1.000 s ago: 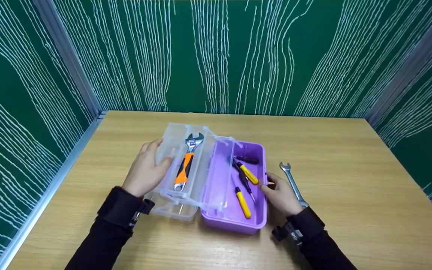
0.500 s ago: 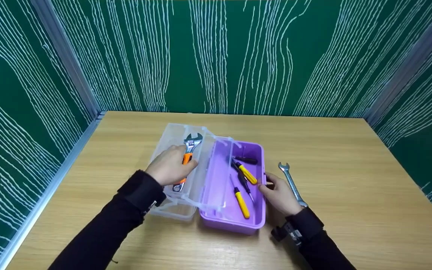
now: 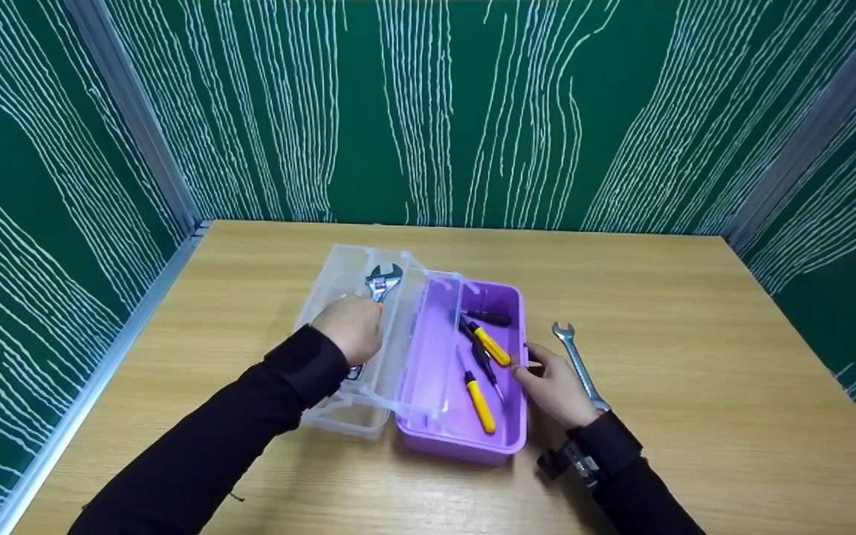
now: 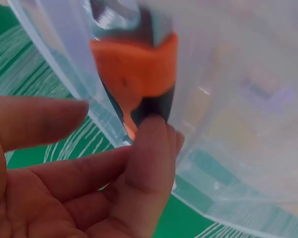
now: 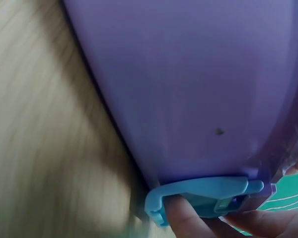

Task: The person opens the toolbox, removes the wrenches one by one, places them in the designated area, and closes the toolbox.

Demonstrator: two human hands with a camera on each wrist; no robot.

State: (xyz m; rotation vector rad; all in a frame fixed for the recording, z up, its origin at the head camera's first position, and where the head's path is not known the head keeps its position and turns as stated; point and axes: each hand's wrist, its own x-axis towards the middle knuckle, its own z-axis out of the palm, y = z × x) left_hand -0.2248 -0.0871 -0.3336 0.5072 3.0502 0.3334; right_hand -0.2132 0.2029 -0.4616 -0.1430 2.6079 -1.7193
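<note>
An adjustable wrench (image 3: 383, 280) with an orange and black handle lies in the clear open lid (image 3: 339, 275) of the purple toolbox (image 3: 465, 446). My left hand (image 3: 354, 327) covers the middle of its handle. In the left wrist view, curled fingertips (image 4: 154, 129) touch the handle while the thumb (image 4: 44, 121) sits apart from it. My right hand (image 3: 558, 386) holds the box's right side, thumb at the rim. The right wrist view has a fingertip tucked under the blue latch (image 5: 203, 191). Several screwdrivers (image 3: 480, 401), some yellow-handled and some dark, lie inside the box.
An open-end wrench (image 3: 576, 360) lies on the wooden table (image 3: 733, 386) beside my right hand. Green walls with white wavy lines (image 3: 428, 111) enclose the table at the back and sides.
My left hand has moved right from the lid's left edge onto the adjustable wrench's handle, and its fingers have curled there. The wrench and my right hand have stayed put.
</note>
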